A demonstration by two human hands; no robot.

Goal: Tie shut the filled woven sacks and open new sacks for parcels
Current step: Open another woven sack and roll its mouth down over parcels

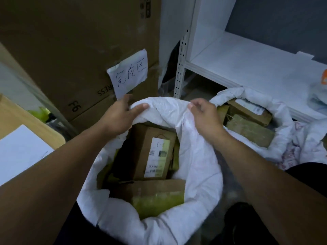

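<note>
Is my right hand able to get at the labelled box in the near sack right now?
Probably yes: the woven sack gapes open and the labelled box lies uncovered below the right hand, which first must release the rim.

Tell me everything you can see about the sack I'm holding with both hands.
The sack is white, crinkled, seemingly woven plastic, upright and open-mouthed with its rim rolled outward. It is nearly full of taped cardboard boxes, one bearing a white label. The left hand and right hand each have a grip on the far rim. Stacked cartons stand behind it, a second sack to its right.
</note>
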